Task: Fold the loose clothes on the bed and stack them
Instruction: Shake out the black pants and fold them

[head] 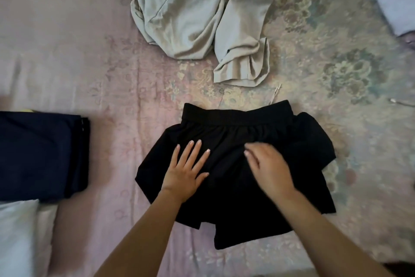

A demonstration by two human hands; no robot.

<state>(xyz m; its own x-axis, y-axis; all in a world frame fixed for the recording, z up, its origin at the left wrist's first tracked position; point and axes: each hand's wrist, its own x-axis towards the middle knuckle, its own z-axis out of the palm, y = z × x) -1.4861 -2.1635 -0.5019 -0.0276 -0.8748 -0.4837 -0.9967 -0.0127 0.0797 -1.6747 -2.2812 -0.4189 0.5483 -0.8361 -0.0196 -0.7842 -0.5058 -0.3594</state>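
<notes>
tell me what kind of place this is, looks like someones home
Most likely a bedroom at home. The hands work on a bed with a pink floral bedsheet, a white pillow sits at its edge, and clothes lie on it: black shorts, a crumpled grey garment, folded navy clothes.

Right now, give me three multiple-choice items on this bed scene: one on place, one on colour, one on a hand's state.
1. Where is the folded navy pile?
A. left of the black skirt
B. on the skirt
C. beyond the grey garment

2. What colour is the crumpled garment at the top?
A. red
B. pale grey
C. black

3. How does the left hand lie?
A. clenched in the air
B. flat on the skirt, fingers spread
C. gripping the grey garment

Answers: 1 A, it sits at the left edge; 2 B, the cloth is light grey; 3 B, straight fingers rest on black fabric.
</notes>
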